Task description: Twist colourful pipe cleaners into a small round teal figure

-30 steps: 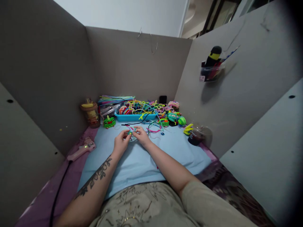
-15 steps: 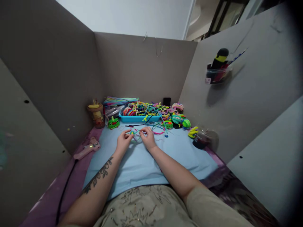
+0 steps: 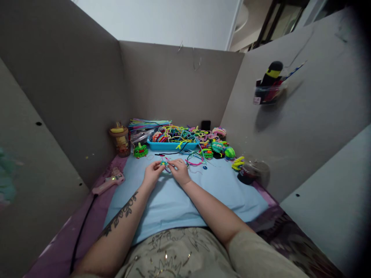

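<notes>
Between my hands is a small teal piece of twisted pipe cleaner with a yellow spot and loose coloured ends. My left hand pinches its left side between thumb and fingers. On the other side, my right hand has thumb and fingertips closed on the same piece, close to the left fingertips. Both hands are just above the blue cloth. Loose pink and teal pipe cleaners lie right of my right hand, and a blue round bit lies beyond them.
A blue tray heaped with pipe cleaners stands at the back. A green frog-like figure sits left of it, several fuzzy figures right. A pink glue gun lies left, a dark-based cup right. Grey panels enclose the table.
My right hand has moved slightly left and turned inward, bringing its fingertips closer to my left hand's at the teal piece. The whole view has shifted slightly.
</notes>
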A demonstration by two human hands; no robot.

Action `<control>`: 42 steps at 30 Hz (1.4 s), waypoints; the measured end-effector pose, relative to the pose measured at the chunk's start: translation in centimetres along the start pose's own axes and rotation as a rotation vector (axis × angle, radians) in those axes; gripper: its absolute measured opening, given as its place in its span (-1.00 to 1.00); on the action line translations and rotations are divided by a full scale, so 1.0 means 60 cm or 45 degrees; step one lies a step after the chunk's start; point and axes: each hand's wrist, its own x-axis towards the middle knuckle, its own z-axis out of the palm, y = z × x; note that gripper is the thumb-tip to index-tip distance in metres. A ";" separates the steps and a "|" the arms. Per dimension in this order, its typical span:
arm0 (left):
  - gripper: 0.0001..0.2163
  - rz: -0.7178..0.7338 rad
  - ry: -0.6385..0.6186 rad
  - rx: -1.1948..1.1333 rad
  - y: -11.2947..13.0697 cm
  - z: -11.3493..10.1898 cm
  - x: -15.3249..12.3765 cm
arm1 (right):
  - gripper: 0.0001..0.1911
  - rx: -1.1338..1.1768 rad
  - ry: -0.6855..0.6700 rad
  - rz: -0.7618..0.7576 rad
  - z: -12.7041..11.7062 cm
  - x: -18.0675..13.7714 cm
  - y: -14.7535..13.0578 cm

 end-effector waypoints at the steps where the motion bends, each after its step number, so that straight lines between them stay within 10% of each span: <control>1: -0.57 0.003 -0.009 0.003 -0.001 0.000 0.000 | -0.86 0.016 -0.033 0.013 0.001 0.000 0.000; 18: -0.78 0.432 0.029 0.629 -0.016 0.002 -0.006 | -0.88 -0.195 -0.179 0.021 -0.001 -0.002 -0.004; 31: -0.78 0.264 -0.010 0.385 -0.008 0.005 0.001 | -0.92 -0.061 -0.123 0.102 -0.001 -0.003 -0.003; 42: -0.82 0.519 0.006 0.797 -0.010 0.002 -0.009 | -0.88 -0.259 -0.260 0.066 -0.002 -0.005 -0.016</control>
